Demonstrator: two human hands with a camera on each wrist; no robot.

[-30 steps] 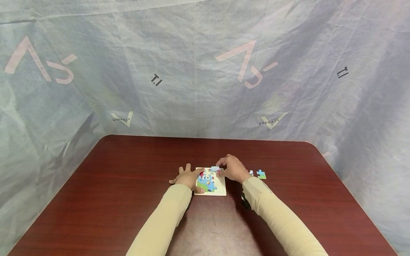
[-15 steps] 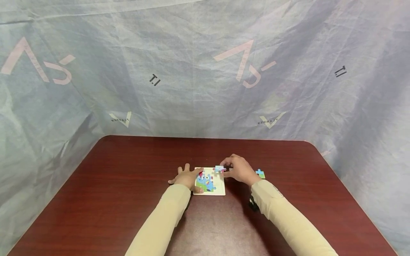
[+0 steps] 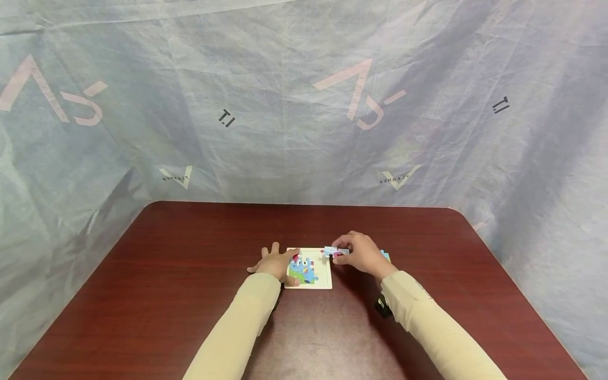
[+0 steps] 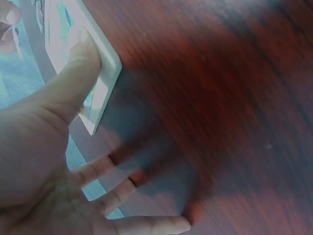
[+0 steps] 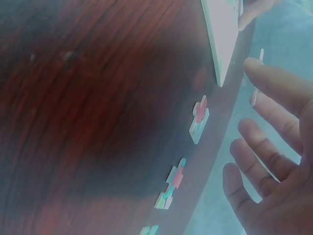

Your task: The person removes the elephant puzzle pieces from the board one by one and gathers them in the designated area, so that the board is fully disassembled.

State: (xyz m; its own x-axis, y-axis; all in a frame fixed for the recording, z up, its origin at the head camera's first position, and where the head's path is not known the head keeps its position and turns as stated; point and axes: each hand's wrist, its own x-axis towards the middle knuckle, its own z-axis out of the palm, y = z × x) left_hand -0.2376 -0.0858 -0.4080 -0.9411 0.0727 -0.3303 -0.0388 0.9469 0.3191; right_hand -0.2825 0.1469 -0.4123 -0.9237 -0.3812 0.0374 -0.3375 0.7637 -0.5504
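Note:
A pale square puzzle board (image 3: pixel 324 273) lies on the table, its left part filled with joined pieces showing a blue cartoon animal (image 3: pixel 304 270) on green. My left hand (image 3: pixel 273 265) is spread at the board's left side. Its thumb (image 4: pixel 83 61) rests on the board, while the other fingers reach out to the table. Above the board's far right corner, my right hand (image 3: pixel 363 255) pinches a light-blue and pink jigsaw piece (image 3: pixel 330 251) between thumb and fingers. In the right wrist view that jigsaw piece (image 5: pixel 255 95) appears edge-on, held off the table.
Several loose jigsaw pieces (image 5: pixel 199 122) lie in a row on the table right of the board; in the head view the right hand mostly hides them, one blue piece (image 3: pixel 385 255) peeking out. A grey printed sheet (image 3: pixel 285 132) hangs behind the dark red table (image 3: pixel 190 232).
My right hand has drawn the jigsaw piece rightward from over the board's middle to its far right corner, turning it somewhat. The left hand holds its place on the board; the view shifts slightly.

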